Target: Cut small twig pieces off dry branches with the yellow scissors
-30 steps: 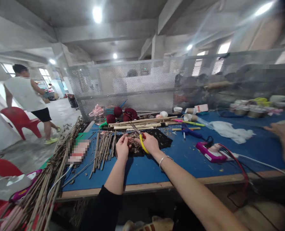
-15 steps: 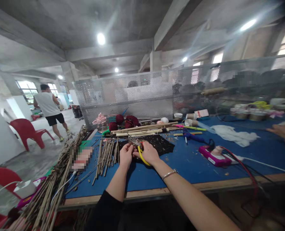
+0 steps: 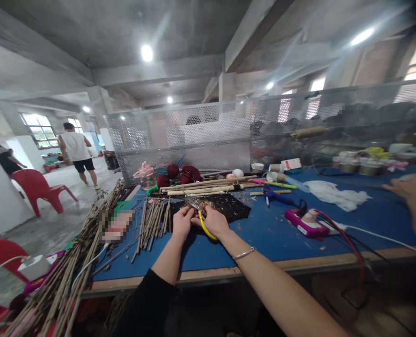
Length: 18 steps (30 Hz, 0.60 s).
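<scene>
My right hand [image 3: 215, 222] is closed round a pair of scissors [image 3: 205, 228] with yellow handles, its metal blades pointing forward and to the left. Close beside it, my left hand [image 3: 182, 223] has its fingers pinched together near the blades. Whatever those fingers hold is too small and hidden to name. Both hands are over the near edge of a black cloth [image 3: 241, 209] strewn with small pale scraps. Left of the hands, short cut twigs [image 3: 152, 227] lie side by side on the blue tabletop [image 3: 253, 248].
Long dry branches [image 3: 72, 262] cover the table's left end. Sticks [image 3: 208, 187] and dark red balls [image 3: 190, 174] lie behind the cloth. At right are a glue gun [image 3: 280, 198], a purple power strip [image 3: 305, 224] with cords, and a co-worker's hand [image 3: 409, 189]. A person [image 3: 77, 149] walks beyond.
Both hands stay together at the scissors, with little visible movement. The view shifts slightly. The walking person is farther off, and another person has appeared at the far left.
</scene>
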Each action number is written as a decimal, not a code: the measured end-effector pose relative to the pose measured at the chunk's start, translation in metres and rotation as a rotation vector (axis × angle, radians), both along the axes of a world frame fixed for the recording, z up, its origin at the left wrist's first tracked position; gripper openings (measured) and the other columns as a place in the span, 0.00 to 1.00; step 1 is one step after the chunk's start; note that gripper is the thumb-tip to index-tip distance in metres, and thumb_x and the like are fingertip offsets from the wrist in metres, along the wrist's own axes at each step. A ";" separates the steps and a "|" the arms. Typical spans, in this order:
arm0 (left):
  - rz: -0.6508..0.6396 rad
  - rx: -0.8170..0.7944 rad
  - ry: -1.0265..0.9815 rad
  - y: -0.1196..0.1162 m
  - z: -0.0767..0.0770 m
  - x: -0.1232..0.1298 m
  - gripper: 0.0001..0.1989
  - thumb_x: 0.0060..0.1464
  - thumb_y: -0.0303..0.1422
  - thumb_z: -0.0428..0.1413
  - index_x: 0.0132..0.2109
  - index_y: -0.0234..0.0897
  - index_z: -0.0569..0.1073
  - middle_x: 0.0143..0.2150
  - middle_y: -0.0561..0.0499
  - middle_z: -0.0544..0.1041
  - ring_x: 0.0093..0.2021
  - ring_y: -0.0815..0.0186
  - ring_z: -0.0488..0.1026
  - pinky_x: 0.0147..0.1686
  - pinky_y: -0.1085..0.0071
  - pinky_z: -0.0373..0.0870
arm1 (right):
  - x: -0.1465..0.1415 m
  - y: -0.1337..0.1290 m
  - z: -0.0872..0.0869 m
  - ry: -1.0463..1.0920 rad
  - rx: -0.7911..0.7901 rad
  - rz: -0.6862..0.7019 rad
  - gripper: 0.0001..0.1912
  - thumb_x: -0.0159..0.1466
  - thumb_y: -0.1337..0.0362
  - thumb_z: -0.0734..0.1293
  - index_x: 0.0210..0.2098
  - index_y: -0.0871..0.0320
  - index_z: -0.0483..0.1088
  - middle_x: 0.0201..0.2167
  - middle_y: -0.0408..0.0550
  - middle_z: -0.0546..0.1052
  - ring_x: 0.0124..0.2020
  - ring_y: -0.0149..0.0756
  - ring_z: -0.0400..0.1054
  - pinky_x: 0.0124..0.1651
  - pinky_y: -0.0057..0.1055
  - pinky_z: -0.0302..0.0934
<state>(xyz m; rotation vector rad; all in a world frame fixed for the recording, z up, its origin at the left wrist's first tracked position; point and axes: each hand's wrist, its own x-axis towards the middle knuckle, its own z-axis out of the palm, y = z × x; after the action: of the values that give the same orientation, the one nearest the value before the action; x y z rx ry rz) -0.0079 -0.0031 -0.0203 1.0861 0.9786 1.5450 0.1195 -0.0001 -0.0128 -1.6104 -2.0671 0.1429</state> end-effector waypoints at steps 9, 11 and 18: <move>0.132 -0.060 0.145 0.000 -0.002 -0.001 0.18 0.45 0.36 0.56 0.43 0.30 0.73 0.29 0.47 0.75 0.19 0.75 0.65 0.16 0.79 0.61 | -0.002 0.000 0.003 -0.057 -0.065 -0.060 0.30 0.51 0.37 0.56 0.36 0.58 0.65 0.34 0.53 0.74 0.37 0.43 0.69 0.35 0.31 0.56; 0.156 -0.093 0.176 0.000 -0.002 -0.001 0.18 0.46 0.36 0.56 0.45 0.31 0.72 0.31 0.46 0.76 0.21 0.74 0.67 0.16 0.79 0.61 | -0.002 0.000 0.003 -0.072 -0.072 -0.072 0.30 0.52 0.37 0.56 0.35 0.58 0.66 0.34 0.53 0.74 0.38 0.42 0.69 0.36 0.31 0.57; 0.176 -0.106 0.237 0.003 -0.006 -0.003 0.19 0.47 0.36 0.55 0.46 0.33 0.72 0.32 0.45 0.76 0.23 0.70 0.69 0.17 0.79 0.61 | -0.002 0.002 0.002 -0.112 -0.018 -0.099 0.31 0.52 0.36 0.54 0.32 0.57 0.67 0.32 0.52 0.75 0.36 0.43 0.69 0.34 0.31 0.57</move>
<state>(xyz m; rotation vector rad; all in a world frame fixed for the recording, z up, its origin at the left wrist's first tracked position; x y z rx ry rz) -0.0106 -0.0005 -0.0266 1.1504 1.3336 1.5073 0.1177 0.0022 -0.0107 -1.7641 -2.0686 0.0370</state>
